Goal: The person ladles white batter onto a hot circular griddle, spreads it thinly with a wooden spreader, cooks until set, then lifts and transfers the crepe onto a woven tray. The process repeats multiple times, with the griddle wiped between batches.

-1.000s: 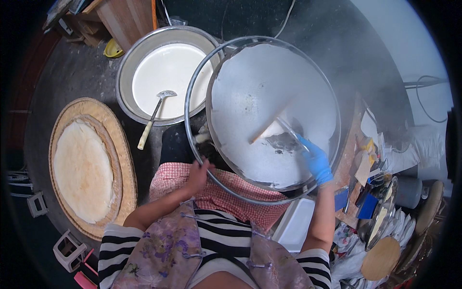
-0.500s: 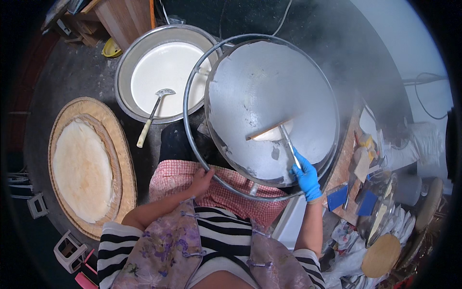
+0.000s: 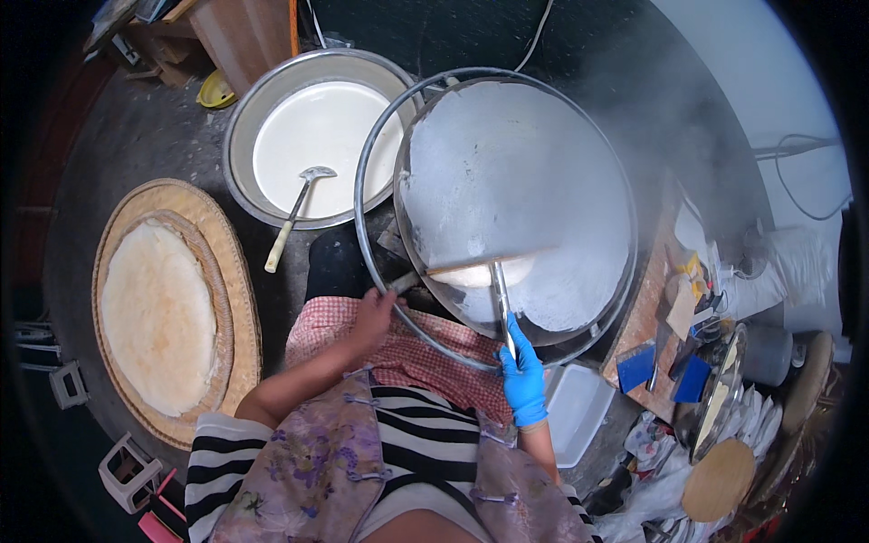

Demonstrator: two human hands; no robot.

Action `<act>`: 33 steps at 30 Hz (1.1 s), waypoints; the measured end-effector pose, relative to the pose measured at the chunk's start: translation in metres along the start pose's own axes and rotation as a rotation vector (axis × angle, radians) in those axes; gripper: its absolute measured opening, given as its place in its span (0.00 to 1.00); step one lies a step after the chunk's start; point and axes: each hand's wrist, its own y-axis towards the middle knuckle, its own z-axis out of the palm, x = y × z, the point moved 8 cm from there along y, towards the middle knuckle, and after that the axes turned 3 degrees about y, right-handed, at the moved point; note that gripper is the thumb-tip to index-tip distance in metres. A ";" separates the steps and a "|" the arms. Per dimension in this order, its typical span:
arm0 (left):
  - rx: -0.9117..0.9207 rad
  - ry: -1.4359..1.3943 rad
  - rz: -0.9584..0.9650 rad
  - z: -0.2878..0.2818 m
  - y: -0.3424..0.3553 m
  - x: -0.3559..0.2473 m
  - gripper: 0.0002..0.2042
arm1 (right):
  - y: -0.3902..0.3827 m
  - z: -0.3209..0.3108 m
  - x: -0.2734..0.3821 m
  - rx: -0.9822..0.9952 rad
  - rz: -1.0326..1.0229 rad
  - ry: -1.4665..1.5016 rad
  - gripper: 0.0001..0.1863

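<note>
A round flat griddle (image 3: 516, 181) is coated with a thin pale layer of batter. Around it runs a metal ring (image 3: 361, 195), and my bare left hand (image 3: 371, 324) is closed on its near-left part, beside a short spoke. My right hand (image 3: 523, 385), in a blue glove, grips the metal handle of a T-shaped batter spreader (image 3: 501, 299). The spreader's thin wooden blade lies across the near part of the griddle. Along its near side sits a small pool of thicker white batter (image 3: 471, 275).
Behind to the left stands a metal basin (image 3: 237, 172) of white batter with a ladle (image 3: 291, 222) resting in it. A round woven tray (image 3: 244, 299) at left carries pale flatbreads (image 3: 158, 317). A white plastic tray (image 3: 579, 412) and blue-bladed scrapers (image 3: 636, 367) are at right. Steam drifts behind.
My right hand has swung left and toward me with the spreader, whose blade now lies nearly level. The ring has turned, bringing a spoke beside my left hand. More of the white tray shows.
</note>
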 end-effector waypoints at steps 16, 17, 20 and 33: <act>0.173 0.116 -0.025 -0.012 0.018 -0.015 0.12 | 0.123 -0.117 -0.010 0.052 0.167 -0.008 0.19; 0.181 0.112 -0.004 -0.015 0.026 -0.018 0.12 | 0.137 -0.104 0.001 0.086 0.181 -0.063 0.19; 0.203 0.099 0.018 -0.023 0.042 -0.025 0.12 | 0.189 -0.036 0.047 0.199 0.146 -0.229 0.20; 0.161 0.116 -0.030 -0.027 0.048 -0.045 0.13 | 0.199 0.044 0.109 0.088 -0.036 -0.075 0.18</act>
